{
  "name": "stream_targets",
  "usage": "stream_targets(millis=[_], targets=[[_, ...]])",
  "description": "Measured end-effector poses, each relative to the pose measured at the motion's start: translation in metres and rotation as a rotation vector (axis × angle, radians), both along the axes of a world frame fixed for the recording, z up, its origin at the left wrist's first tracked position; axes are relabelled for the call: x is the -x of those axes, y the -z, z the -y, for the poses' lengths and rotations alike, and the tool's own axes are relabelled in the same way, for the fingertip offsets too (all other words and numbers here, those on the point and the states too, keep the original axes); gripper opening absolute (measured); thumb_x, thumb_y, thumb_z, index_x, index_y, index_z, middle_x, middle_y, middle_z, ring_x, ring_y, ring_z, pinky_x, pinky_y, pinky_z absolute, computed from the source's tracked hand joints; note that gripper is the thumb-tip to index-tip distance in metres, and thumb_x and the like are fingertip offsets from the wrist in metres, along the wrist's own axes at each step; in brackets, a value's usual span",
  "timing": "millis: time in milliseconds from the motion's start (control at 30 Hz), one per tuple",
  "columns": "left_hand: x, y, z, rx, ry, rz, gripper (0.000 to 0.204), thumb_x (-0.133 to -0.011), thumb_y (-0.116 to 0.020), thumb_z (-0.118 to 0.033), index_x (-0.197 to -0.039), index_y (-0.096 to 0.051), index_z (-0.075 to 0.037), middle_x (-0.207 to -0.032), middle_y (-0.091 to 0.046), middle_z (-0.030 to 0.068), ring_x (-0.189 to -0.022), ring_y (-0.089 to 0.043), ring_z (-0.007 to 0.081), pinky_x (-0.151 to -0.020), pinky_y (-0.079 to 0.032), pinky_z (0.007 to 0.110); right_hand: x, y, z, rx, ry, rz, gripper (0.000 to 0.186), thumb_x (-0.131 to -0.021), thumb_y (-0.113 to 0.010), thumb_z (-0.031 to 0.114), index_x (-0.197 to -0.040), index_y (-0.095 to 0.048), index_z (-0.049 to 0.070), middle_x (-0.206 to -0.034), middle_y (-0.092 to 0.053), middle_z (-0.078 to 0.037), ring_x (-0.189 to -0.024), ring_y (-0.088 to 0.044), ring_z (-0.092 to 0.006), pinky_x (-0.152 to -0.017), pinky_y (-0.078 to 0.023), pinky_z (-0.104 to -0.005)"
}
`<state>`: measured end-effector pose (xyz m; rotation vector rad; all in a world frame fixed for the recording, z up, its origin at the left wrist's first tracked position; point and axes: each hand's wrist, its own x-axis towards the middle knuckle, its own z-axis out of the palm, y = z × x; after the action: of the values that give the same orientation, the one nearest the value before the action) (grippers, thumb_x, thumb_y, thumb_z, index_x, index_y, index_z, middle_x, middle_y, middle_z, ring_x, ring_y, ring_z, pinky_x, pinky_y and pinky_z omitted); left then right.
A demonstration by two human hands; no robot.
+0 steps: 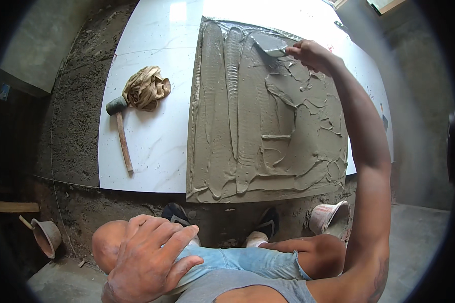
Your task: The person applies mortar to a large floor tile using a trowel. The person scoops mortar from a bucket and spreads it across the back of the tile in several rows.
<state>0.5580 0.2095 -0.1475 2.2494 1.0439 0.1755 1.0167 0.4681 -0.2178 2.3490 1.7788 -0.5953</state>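
My right hand (pixel 313 55) reaches to the far side and is closed round the handle of a trowel (pixel 269 45). The trowel's blade lies against grey-brown wet mortar (pixel 258 116) that covers a large square tile (pixel 191 194). Long ridges run through the mortar on the left; its right part is smoother, with uneven edges and lumps. My left hand (pixel 154 257) rests near my knee at the lower left. Its fingers are spread, dusty with mortar, and hold nothing.
Left of the coated tile, a rubber mallet (pixel 121 126) and a crumpled tan cloth (pixel 147 88) lie on white marbled tile (pixel 162 151). Buckets stand at the near right (pixel 328 219) and near left (pixel 46 238). A string (pixel 53 151) crosses the rough dark bed (pixel 76 111).
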Motion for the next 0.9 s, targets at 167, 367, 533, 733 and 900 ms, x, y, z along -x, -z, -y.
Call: stream_targets(millis=[167, 367, 533, 733, 900], targets=[[-0.002, -0.003, -0.004, -0.003, 0.015, 0.005, 0.053, -0.08, -0.078, -0.046, -0.11, -0.07, -0.003, -0.097, -0.068, 0.0121, -0.092, -0.064, 0.0319, -0.086, -0.046, 0.047, 0.006, -0.022, 0.056, 0.174, 0.059, -0.157, 0.039, -0.105, -0.053, 0.045, -0.094, -0.062, 0.008, -0.062, -0.049, 0.002, -0.052, -0.049, -0.0067, -0.044, -0.042, -0.0267], [-0.008, 0.0, -0.01, -0.024, 0.044, -0.022, 0.055, -0.077, -0.079, -0.046, -0.11, -0.07, -0.003, -0.097, -0.068, 0.0131, -0.092, -0.062, 0.0332, -0.086, -0.046, 0.047, 0.018, -0.016, 0.225, 0.383, -0.417, -0.105, 0.035, -0.095, -0.068, 0.04, -0.096, -0.064, 0.005, -0.076, -0.067, -0.013, -0.07, -0.065, -0.0372, -0.065, -0.05, -0.0487], [-0.018, 0.001, -0.014, -0.026, 0.068, -0.038, 0.056, -0.075, -0.079, -0.045, -0.111, -0.07, -0.002, -0.097, -0.068, 0.0135, -0.094, -0.062, 0.0339, -0.087, -0.046, 0.047, 0.023, -0.04, 0.313, 0.181, -0.48, 0.04, 0.03, -0.089, -0.073, 0.037, -0.087, -0.061, 0.01, -0.077, -0.064, -0.008, -0.072, -0.067, -0.0333, -0.065, -0.052, -0.047], [-0.021, 0.001, -0.014, -0.014, 0.083, -0.022, 0.057, -0.076, -0.079, -0.044, -0.112, -0.07, -0.001, -0.098, -0.068, 0.0135, -0.092, -0.062, 0.032, -0.087, -0.045, 0.046, -0.006, -0.019, 0.262, -0.015, -0.611, 0.103, 0.027, -0.086, -0.076, 0.033, -0.085, -0.058, 0.012, -0.075, -0.061, -0.007, -0.067, -0.065, -0.0308, -0.057, -0.05, -0.0451], [-0.013, 0.002, -0.006, -0.02, 0.049, -0.035, 0.055, -0.076, -0.08, -0.042, -0.112, -0.07, -0.001, -0.097, -0.067, 0.0138, -0.092, -0.063, 0.0322, -0.086, -0.046, 0.045, -0.052, 0.0, 0.139, -0.092, -0.478, 0.232, 0.032, -0.099, -0.062, 0.041, -0.097, -0.061, 0.009, -0.08, -0.065, -0.014, -0.077, -0.065, -0.0352, -0.068, -0.052, -0.0488]])
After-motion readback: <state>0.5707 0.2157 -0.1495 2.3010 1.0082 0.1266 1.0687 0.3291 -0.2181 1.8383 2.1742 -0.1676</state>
